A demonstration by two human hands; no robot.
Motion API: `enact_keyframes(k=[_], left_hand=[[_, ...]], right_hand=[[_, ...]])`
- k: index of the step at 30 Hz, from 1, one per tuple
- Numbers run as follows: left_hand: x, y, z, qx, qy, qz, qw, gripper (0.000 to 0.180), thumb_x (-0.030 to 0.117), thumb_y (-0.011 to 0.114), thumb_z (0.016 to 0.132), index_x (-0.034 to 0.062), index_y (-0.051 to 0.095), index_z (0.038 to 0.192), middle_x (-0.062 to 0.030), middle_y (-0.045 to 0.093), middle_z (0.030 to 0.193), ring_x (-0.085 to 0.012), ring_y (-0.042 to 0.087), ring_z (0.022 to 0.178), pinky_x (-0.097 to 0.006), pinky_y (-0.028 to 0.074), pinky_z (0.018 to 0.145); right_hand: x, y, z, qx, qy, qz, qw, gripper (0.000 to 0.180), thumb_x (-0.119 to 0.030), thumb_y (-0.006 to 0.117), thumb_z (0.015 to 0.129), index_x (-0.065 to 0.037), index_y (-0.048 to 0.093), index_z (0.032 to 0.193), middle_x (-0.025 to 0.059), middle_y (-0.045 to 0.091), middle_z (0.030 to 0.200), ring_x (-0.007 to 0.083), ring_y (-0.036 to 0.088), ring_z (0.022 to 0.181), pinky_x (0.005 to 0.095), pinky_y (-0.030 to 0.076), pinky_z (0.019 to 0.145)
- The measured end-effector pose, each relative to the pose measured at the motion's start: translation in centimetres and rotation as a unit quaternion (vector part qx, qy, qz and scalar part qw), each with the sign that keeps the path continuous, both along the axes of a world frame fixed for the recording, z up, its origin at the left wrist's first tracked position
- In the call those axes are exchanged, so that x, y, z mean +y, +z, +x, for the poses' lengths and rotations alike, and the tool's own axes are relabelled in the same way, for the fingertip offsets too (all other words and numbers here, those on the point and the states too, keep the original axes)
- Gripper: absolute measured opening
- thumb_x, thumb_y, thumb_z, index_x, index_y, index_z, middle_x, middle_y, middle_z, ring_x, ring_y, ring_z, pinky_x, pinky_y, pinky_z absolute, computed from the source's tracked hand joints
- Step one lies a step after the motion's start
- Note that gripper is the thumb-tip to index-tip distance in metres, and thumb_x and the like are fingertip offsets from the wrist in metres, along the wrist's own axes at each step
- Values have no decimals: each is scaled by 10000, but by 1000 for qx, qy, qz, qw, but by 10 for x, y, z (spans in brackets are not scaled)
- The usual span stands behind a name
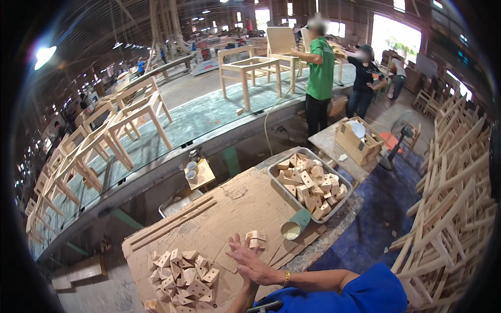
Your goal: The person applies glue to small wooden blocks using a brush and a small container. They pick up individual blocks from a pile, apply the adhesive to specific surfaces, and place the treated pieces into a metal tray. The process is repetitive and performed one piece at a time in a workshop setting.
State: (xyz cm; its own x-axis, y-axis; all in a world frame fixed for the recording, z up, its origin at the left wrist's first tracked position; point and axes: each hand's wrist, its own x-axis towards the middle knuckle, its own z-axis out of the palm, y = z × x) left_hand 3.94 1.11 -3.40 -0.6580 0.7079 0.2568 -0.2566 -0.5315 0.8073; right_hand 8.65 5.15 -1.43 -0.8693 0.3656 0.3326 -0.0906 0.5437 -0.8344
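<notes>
Wooden blocks (pixel 256 239) are lying just beyond the hands (pixel 254 267), which are overlapping, some fingers spread; any grasp cannot be told

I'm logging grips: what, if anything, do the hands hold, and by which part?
Cannot be told: the hands overlap, hiding any hold; wooden blocks are just beside them.

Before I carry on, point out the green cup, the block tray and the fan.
Green cup (pixel 300 220): head view, on its outer side wall.
Block tray (pixel 286 192): head view, on its near left rim.
Fan (pixel 398 144): head view, on its dark post below the head.
</notes>
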Motion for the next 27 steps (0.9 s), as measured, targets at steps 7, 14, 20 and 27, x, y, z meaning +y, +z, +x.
enact_keyframes(k=[7,14,20,27], left_hand=[[2,-14,37,2,-64,-77,995,570,271,281,959,-12,95,1416,-137,117,1483,-227,111,1360,-323,95,1093],[-12,-8,42,247,22,-184,951,633,443,303,930,14,230,1389,-174,178,1458,-333,83,1367,-472,38,1091],[-20,-9,-23,440,233,-154,854,637,555,282,899,58,460,1255,-160,389,1341,-354,267,1297,-536,104,1062],[-4,-1,-15,312,144,-121,931,629,527,300,905,41,453,1273,-199,417,1321,-374,385,1219,-454,232,1048]], right_hand=[[47,-10,-2,73,-33,-286,955,545,-250,259,941,-2,152,1415,181,232,1446,276,192,1352,358,130,1105],[26,-43,8,168,17,-575,801,606,-405,236,959,-76,70,1440,206,200,1449,282,189,1352,363,115,1107],[-12,-38,16,-22,67,-424,903,588,-335,309,962,29,167,1402,126,207,1453,205,183,1340,318,160,1087],[-9,-17,45,56,103,-501,857,572,-270,348,965,41,150,1402,123,167,1472,200,128,1363,312,95,1100]])
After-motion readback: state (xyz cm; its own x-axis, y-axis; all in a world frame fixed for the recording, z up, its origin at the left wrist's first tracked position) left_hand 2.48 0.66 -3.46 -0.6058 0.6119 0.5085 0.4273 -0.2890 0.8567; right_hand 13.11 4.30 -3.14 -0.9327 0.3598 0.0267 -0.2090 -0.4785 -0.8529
